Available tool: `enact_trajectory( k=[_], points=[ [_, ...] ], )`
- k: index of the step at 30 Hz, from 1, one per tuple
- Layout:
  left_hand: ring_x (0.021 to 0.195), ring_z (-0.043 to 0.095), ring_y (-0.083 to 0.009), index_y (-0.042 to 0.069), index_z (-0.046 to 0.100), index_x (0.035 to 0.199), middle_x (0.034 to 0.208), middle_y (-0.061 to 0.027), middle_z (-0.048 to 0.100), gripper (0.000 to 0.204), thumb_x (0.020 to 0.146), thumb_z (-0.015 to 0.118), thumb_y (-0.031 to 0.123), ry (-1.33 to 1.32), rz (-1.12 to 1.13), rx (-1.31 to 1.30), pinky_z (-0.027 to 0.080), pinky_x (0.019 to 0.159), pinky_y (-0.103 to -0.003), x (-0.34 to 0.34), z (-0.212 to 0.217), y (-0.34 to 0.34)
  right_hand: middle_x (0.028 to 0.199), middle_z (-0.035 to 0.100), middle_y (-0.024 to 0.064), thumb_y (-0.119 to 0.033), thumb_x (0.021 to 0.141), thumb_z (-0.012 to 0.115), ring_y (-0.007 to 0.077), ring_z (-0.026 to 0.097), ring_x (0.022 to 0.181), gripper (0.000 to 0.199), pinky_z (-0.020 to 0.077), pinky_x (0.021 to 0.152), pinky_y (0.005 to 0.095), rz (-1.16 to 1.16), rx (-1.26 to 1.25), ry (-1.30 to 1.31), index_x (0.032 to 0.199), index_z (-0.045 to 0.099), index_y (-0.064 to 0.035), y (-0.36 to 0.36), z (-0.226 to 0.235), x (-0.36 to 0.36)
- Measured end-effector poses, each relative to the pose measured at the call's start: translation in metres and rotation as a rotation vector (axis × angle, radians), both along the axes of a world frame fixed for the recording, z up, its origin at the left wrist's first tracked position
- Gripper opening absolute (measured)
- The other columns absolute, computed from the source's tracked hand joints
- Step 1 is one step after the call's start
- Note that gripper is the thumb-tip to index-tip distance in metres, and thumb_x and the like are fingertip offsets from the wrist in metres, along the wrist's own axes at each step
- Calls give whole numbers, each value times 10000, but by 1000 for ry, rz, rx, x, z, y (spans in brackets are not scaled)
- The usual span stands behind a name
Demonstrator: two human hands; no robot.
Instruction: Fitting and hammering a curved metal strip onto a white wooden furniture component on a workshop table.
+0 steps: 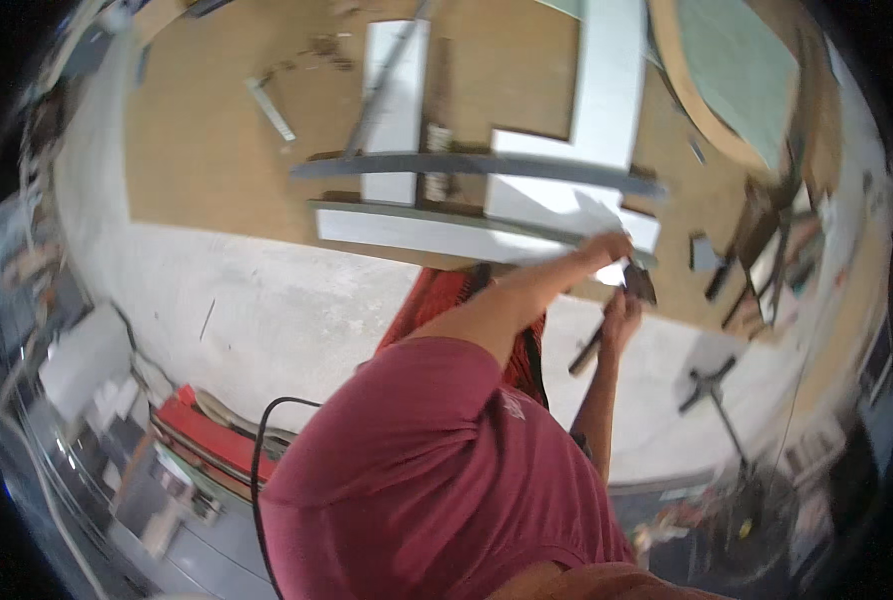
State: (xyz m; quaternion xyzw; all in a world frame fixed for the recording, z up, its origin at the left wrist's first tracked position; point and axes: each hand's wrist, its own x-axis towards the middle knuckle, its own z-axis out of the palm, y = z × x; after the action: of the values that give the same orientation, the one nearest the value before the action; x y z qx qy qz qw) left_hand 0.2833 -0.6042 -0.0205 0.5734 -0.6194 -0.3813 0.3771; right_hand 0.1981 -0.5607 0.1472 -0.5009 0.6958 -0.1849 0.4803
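My right hand (622, 316) is closed round the handle of a hammer (641, 284), its dark head raised beside the table's near edge and its handle slanting down to the left. Just above it, my left hand (605, 250) curls over the right end of a narrow grey-green strip (447, 216). What its fingers pinch is hidden and slightly blurred. Under that strip lies a white board (387, 231). Farther back, a dark grey bar (467, 165) crosses other white pieces, one a tall panel (607, 90).
A brown work table (217, 150) carries a small white strip (271, 109), a grey-green curved panel (737, 70) and dark scraps (752, 230) at the right. Below are a pale floor (277, 310), a red bench-like item (207, 436) and a black stand (717, 395).
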Motion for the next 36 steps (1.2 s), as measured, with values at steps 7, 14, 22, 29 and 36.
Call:
enact_trajectory(
  k=[7, 14, 22, 29, 36],
  points=[
    [981, 562, -312, 97, 548, 1087, 1118, -145, 529, 266, 824, 531, 135, 124, 83, 57, 474, 819, -391, 95, 119, -6, 565, 431, -17, -287, 850, 573, 89, 404, 501, 242, 308, 453, 254, -84, 61, -71, 751, 485, -84, 66, 6, -49],
    [699, 598, -351, 13, 600, 944, 796, -189, 612, 172, 837, 503, 105, -269, 1112, -123, 449, 597, -441, 450, 105, 26, 557, 479, 29, -301, 816, 569, 114, 455, 465, 270, 345, 430, 281, -118, 456, 369, 794, 559, -32, 156, 17, -83],
    [884, 589, -279, 55, 663, 788, 873, -127, 634, 163, 806, 522, 134, -792, 1133, 24, 485, 733, -402, 579, 70, 17, 567, 488, 32, -297, 813, 570, 116, 458, 469, 272, 347, 433, 283, -40, 503, 410, 824, 574, -25, 178, 25, -84],
    [971, 548, -263, 115, 623, 976, 1026, -65, 588, 200, 804, 539, 172, -1032, 1027, 258, 485, 771, -396, 586, 33, -45, 577, 497, 34, -292, 809, 570, 118, 462, 473, 279, 348, 436, 285, 21, 549, 443, 854, 590, -18, 185, 26, -84],
    [959, 559, -285, 129, 607, 999, 1007, -85, 601, 200, 839, 527, 218, -1152, 927, 185, 480, 741, -432, 599, 26, -44, 620, 535, 41, -295, 789, 582, 129, 474, 500, 334, 367, 463, 303, -43, 624, 393, 945, 609, -1, 158, 44, -34]
  ],
)
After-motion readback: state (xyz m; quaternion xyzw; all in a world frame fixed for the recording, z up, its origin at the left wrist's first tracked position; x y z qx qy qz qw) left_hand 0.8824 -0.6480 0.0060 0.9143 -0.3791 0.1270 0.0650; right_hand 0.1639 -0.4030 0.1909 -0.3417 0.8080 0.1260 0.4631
